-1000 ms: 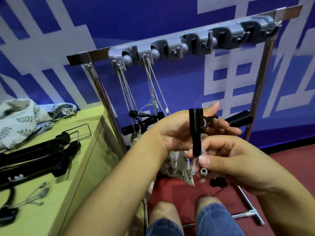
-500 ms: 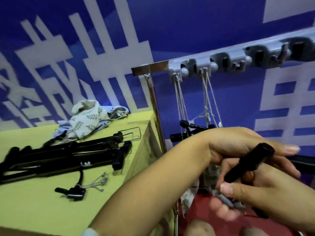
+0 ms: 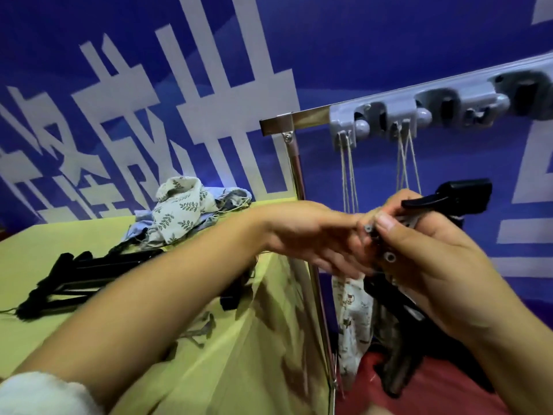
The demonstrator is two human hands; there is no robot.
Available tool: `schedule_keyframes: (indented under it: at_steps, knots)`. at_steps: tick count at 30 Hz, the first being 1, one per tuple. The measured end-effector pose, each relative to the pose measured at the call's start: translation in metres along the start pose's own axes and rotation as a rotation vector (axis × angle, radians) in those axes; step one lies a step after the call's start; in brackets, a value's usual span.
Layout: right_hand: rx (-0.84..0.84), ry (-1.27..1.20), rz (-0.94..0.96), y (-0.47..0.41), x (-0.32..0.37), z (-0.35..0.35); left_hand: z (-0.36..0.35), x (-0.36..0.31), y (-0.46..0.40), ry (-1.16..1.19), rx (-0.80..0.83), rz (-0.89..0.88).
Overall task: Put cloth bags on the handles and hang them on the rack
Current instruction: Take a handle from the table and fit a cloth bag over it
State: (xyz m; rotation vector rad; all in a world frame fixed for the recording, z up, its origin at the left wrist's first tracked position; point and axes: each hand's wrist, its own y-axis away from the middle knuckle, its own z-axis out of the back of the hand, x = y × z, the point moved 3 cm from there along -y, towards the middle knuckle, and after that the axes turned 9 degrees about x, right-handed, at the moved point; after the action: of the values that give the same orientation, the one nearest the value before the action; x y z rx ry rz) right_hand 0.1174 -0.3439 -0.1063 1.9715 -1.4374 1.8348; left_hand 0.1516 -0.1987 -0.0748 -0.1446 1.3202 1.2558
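Since half a second ago, both hands have risen and the black handle [image 3: 454, 194] now points right, near the rack [image 3: 389, 110].

The right hand [image 3: 434, 265] has its fingers curled round the handle, thumb pressing on top. The left hand [image 3: 317, 238] reaches across to it; whether its blurred fingers pinch anything cannot be told. Two cloth bags [image 3: 353, 319] hang by strings from the rack's grey hooks. More cloth bags [image 3: 182, 205] and black handles [image 3: 80, 274] lie on the yellow table [image 3: 45, 253].
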Motion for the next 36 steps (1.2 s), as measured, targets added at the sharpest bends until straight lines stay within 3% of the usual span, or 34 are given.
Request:
schedule_keyframes:
  at_steps: [2, 7, 10, 13, 20, 25, 36]
  knots:
    - [-0.030, 0.039, 0.014, -0.006, -0.008, 0.003, 0.043, 0.017, 0.005, -0.021, 0.003, 0.032]
    - [-0.145, -0.022, -0.021, -0.022, -0.042, 0.013, 0.173, 0.082, -0.007, -0.452, -0.645, 0.311]
    - [-0.163, -0.057, -0.025, -0.035, -0.047, 0.014, 0.213, 0.108, -0.041, -0.763, -0.774, 0.367]
    - [-0.185, -0.111, -0.081, -0.046, -0.050, 0.016, 0.236, 0.126, -0.076, -0.895, -0.800, 0.442]
    - [-0.209, -0.117, -0.140, -0.065, -0.062, 0.022, 0.262, 0.145, -0.104, -0.668, -0.914, 0.447]
    - [-0.224, -0.152, -0.137, -0.070, -0.064, 0.022, 0.244, 0.139, -0.107, -0.743, -0.784, 0.635]
    - [-0.246, -0.057, -0.162, -0.065, -0.064, 0.020, 0.246, 0.125, -0.108, -0.920, -0.836, 0.514]
